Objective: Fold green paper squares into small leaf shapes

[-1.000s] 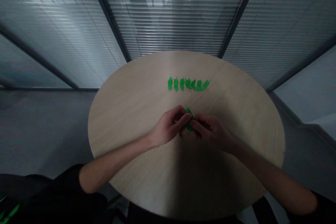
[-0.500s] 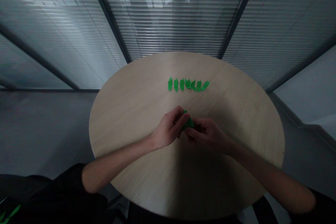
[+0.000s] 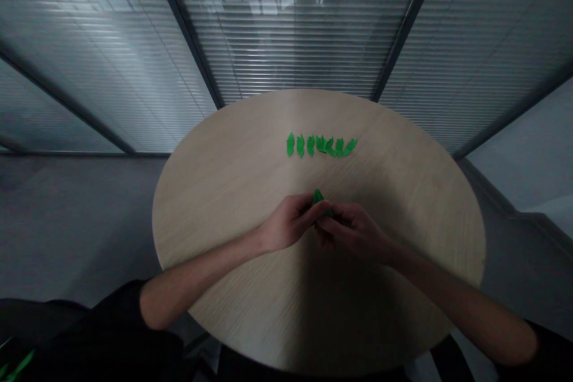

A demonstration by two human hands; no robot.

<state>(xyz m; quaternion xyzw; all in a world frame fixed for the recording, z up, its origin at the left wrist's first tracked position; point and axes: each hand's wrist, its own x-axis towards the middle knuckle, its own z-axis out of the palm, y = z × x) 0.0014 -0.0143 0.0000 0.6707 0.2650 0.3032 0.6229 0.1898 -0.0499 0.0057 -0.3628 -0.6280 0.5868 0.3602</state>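
Note:
Over the middle of the round table, a small green leaf-shaped piece (image 3: 318, 196) is pinched between both hands. My left hand (image 3: 289, 224) is closed on its left side, with thumb and fingers pressed together near its tip. Closed on the lower right part of the same piece is my right hand (image 3: 351, 228), whose fingertips meet those of the left. Fingers cover much of the piece, so its full shape and material cannot be made out. Beyond the hands lies a row of several similar green leaf-shaped pieces (image 3: 311, 145); those towards the right overlap or touch.
The round wooden table (image 3: 215, 191) has its far edge near glass partitions with blinds (image 3: 295, 54). Dark frame posts (image 3: 400, 30) divide the glass. More green pieces (image 3: 20, 364) show at the lower left corner, against something dark.
My left hand's fingers have drawn down and to the right, closer to the right hand. The held piece shows more of its upper tip. The row has stayed put.

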